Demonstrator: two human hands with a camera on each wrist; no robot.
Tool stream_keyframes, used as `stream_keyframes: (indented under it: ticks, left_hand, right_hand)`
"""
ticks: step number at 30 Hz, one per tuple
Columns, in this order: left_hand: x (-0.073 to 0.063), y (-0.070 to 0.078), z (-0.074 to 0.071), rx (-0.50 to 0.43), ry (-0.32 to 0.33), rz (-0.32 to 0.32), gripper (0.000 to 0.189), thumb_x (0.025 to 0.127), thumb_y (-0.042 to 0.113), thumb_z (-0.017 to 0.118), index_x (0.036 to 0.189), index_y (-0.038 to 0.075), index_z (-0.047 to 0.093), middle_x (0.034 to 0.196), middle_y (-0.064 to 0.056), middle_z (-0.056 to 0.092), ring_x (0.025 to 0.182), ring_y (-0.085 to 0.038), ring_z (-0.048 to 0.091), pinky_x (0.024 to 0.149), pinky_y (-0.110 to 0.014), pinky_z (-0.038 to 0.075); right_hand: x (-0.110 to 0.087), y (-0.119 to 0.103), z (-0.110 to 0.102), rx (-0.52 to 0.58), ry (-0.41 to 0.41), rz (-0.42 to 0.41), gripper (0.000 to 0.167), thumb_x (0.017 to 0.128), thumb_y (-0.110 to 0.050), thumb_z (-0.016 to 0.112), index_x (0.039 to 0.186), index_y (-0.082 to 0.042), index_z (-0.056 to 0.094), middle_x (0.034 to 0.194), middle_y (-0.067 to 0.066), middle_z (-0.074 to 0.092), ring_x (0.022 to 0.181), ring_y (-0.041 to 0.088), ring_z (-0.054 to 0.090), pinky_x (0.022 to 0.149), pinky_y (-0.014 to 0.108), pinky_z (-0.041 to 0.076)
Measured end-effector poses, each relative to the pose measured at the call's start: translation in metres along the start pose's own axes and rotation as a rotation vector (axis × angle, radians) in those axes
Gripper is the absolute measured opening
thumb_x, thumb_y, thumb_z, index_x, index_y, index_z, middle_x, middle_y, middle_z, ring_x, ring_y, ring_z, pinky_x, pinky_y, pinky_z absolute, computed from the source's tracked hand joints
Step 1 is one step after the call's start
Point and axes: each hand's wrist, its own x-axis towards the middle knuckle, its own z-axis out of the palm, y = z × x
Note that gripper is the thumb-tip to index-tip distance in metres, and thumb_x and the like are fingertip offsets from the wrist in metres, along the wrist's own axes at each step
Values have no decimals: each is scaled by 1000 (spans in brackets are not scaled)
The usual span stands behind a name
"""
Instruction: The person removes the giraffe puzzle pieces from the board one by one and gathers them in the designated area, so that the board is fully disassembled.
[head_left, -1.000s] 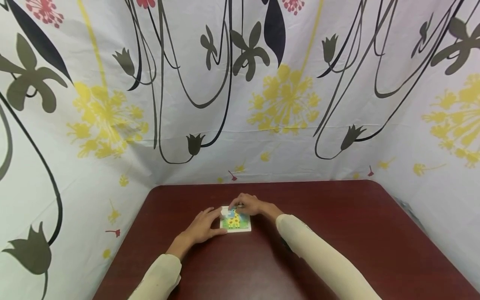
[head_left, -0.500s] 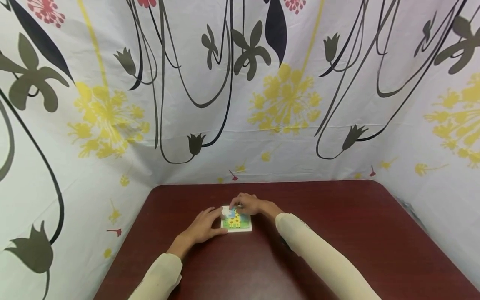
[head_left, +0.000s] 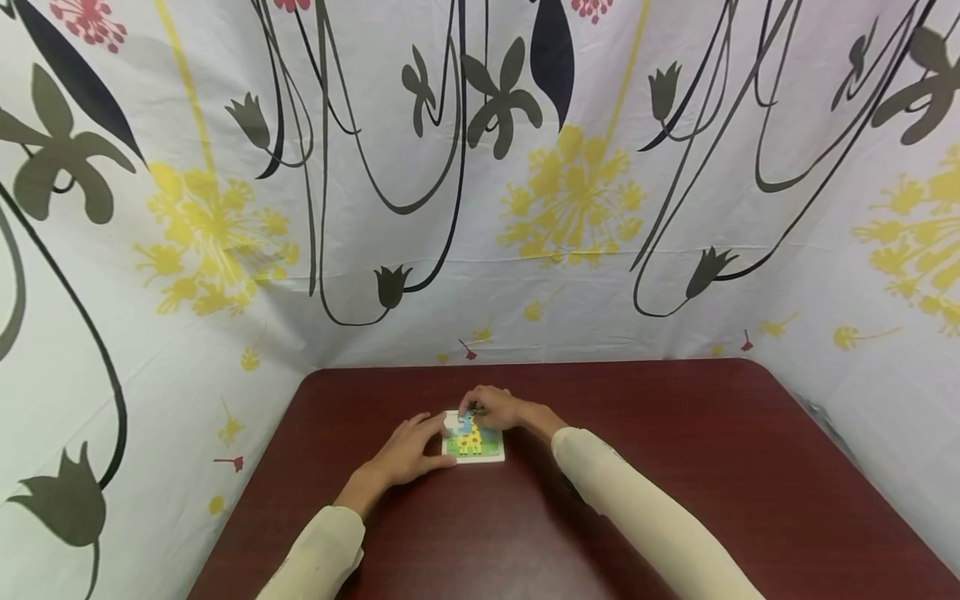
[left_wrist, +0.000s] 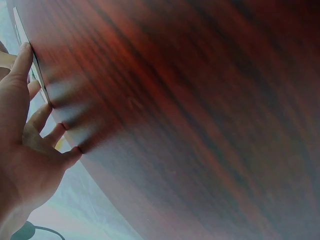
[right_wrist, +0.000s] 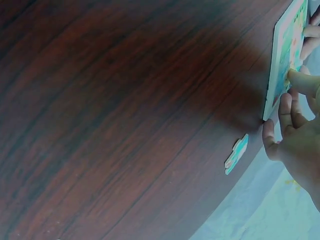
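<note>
A small giraffe jigsaw puzzle (head_left: 471, 446) in a white-edged tray lies on the dark red table. My left hand (head_left: 405, 450) rests at its left side, thumb at the near corner and forefinger along the upper left edge. In the left wrist view the fingers of the left hand (left_wrist: 35, 130) are spread, several tips down on the table. My right hand (head_left: 491, 408) bends over the far side of the puzzle, its fingertips on a blue piece (head_left: 463, 424) near the upper left. The right wrist view has the thumb (right_wrist: 300, 80) down on the picture; fingers partly hide the piece.
One loose puzzle piece (right_wrist: 237, 155) lies on the table beyond the tray, close to the table's edge. A flower-patterned cloth (head_left: 480, 317) hangs behind and at both sides of the table (head_left: 637, 467).
The blue piece under my right fingertips has shifted and turned slightly within the upper left of the puzzle. Both hands stay nearly in place.
</note>
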Motion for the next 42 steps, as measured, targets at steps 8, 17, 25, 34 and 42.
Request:
stream_keyframes:
  ticks: [8, 17, 25, 34, 42]
  left_hand:
    - [-1, 3, -2, -14, 1, 4, 41, 94, 47, 76, 125, 22, 64, 161, -12, 43, 150, -45, 33, 116, -70, 25]
    - [-2, 3, -1, -18, 1, 0, 41, 94, 47, 76, 124, 22, 63, 161, -11, 43, 149, -46, 33, 116, -70, 24]
    - [-2, 4, 0, -6, -10, 5, 42, 95, 46, 75, 126, 20, 63, 162, -13, 43, 150, -46, 32, 117, -70, 23]
    - [-4, 5, -2, 6, -46, 1, 59, 98, 45, 71, 149, 23, 53, 162, -11, 43, 151, -48, 28, 117, -74, 18]
    - [-2, 9, -4, 144, -158, 44, 53, 106, 46, 57, 157, 32, 47, 169, -16, 26, 153, -49, 23, 116, -75, 19]
  right_hand:
    - [-1, 3, 2, 29, 37, -42, 23, 102, -1, 60, 119, -13, 69, 124, 5, 65, 118, 26, 64, 97, 40, 53]
    - [-3, -2, 4, -10, 105, -81, 24, 100, 2, 63, 117, -11, 74, 117, 6, 66, 109, 25, 65, 91, 35, 56]
    - [-9, 0, 9, 27, 181, -125, 22, 99, 3, 66, 118, -6, 72, 119, 10, 67, 108, 26, 68, 91, 34, 58]
    - [-5, -1, 13, 27, 194, -102, 22, 98, 3, 66, 117, -6, 73, 117, 9, 69, 107, 26, 68, 90, 36, 58]
    - [-8, -4, 11, 61, 211, -79, 22, 96, 6, 68, 115, -5, 73, 114, 11, 71, 106, 28, 69, 90, 39, 59]
